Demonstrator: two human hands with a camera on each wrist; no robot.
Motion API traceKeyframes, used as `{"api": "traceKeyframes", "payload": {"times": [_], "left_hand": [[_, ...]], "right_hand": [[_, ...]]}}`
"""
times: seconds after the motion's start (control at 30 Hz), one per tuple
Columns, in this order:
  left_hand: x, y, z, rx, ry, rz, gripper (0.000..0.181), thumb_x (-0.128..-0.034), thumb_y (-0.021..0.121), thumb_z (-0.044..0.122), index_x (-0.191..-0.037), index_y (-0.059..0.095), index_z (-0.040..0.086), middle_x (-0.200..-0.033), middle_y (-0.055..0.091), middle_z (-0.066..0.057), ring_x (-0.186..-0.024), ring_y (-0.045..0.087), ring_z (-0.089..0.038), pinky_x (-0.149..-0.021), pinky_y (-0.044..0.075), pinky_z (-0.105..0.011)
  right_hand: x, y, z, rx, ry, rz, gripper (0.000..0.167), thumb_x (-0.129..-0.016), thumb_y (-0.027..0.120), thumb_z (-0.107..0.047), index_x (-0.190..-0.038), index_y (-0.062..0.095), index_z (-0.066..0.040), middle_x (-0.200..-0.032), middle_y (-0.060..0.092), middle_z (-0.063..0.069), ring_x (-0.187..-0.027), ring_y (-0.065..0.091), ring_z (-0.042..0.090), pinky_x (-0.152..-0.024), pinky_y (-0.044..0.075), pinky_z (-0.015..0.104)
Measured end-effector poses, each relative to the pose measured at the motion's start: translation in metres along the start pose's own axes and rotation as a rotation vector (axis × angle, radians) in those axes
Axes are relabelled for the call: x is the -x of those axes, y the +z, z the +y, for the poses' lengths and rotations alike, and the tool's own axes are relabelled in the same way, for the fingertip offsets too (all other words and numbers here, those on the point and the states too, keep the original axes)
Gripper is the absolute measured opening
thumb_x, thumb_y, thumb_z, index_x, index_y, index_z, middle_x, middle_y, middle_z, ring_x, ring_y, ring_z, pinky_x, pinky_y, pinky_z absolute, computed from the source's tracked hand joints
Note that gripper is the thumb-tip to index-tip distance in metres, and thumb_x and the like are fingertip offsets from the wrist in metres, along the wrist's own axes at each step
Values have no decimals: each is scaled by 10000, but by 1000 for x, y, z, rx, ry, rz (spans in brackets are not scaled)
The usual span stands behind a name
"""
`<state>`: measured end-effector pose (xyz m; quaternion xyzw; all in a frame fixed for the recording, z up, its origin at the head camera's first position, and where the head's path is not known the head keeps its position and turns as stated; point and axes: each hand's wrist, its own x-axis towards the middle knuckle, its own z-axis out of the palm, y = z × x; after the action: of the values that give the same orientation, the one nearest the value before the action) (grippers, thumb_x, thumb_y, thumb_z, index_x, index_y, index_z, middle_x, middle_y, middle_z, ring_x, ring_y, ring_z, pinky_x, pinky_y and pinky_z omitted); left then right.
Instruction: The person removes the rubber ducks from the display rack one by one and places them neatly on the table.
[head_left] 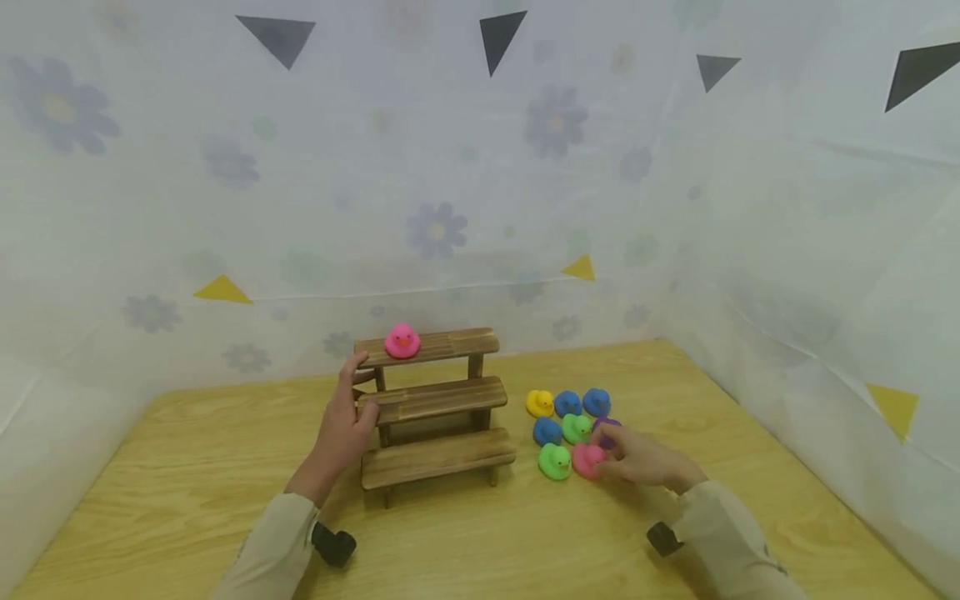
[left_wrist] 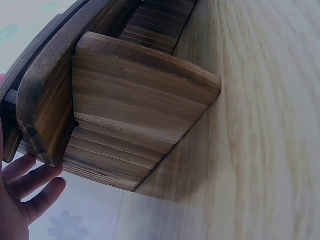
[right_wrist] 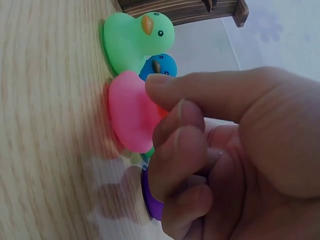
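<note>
A three-tier wooden stand (head_left: 438,458) rises in steps on the table. My left hand (head_left: 345,429) holds its left end, thumb at the middle tier and forefinger against the top one; in the left wrist view several fingertips (left_wrist: 47,192) touch a tier's edge. On the top tier sits a pink rubber duck (head_left: 402,342). My right hand (head_left: 645,458) pinches another pink rubber duck (right_wrist: 131,112) at its head, which the fingers partly hide. This duck is at table level, beside a green duck (head_left: 555,462) and a purple duck (head_left: 606,428) partly covered by the hand.
Grouped right of the stand are a yellow duck (head_left: 539,403), several blue ducks (head_left: 567,404) and a second green duck (head_left: 577,429). Pale flowered cloth (head_left: 480,183) with triangular flags encloses the back and sides of the wooden table (head_left: 480,542).
</note>
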<state>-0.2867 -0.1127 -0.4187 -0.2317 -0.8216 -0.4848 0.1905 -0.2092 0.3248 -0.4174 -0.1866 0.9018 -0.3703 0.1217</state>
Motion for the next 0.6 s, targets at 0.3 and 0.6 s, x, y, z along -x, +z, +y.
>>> {"api": "traceKeyframes", "payload": {"times": [0.3, 0.6], "left_hand": [[2, 1, 1, 0, 5, 0, 656, -926, 432, 8, -1499, 211, 238, -1384, 456, -206, -1134, 531, -406, -643, 482, -365], [1, 2, -1, 17, 31, 10, 646, -919, 435, -6, -1493, 223, 201, -1405, 445, -202, -1202, 499, -397, -868, 461, -510]], "right_hand": [[5, -1, -14, -75, 55, -38, 512, -886, 673, -145, -1283, 422, 61, -599, 488, -25, -451, 431, 73, -433, 373, 202], [10, -7, -27, -98, 26, -29, 618, -910, 640, -130, -1404, 344, 93, -568, 467, -48, -439, 416, 72, -431, 436, 284]]}}
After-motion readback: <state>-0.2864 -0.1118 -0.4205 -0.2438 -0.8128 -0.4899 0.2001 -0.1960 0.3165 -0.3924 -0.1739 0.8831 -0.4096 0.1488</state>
